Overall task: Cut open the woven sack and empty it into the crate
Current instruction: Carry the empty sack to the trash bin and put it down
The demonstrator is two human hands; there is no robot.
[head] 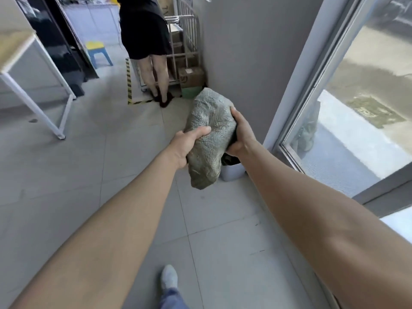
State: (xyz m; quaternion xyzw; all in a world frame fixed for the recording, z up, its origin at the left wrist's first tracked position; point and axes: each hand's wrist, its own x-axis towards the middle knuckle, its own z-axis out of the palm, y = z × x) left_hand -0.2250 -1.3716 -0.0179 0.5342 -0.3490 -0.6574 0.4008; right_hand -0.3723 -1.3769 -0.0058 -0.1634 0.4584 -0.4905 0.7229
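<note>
While the left hand point(189, 144) & right hand point(240, 133) clamp the woven sack point(211, 128) from either side, it hangs mid-frame just above the pale crate point(231, 172) by the wall point(245, 52). Keep grip firm, tip cut end (can't tell which) straight into crate.

Two hands point(186, 144) point(242, 136), one woven sack point(211, 121), one stool point(98, 52), one table point(13, 47), one bin point(231, 172), one standing person point(145, 30).

Left hand point(188, 143) and right hand point(242, 133) grip grey-green woven sack point(209, 139), held off the tiled floor point(89, 175). Pale bin point(231, 172) stands below it by the wall.
</note>
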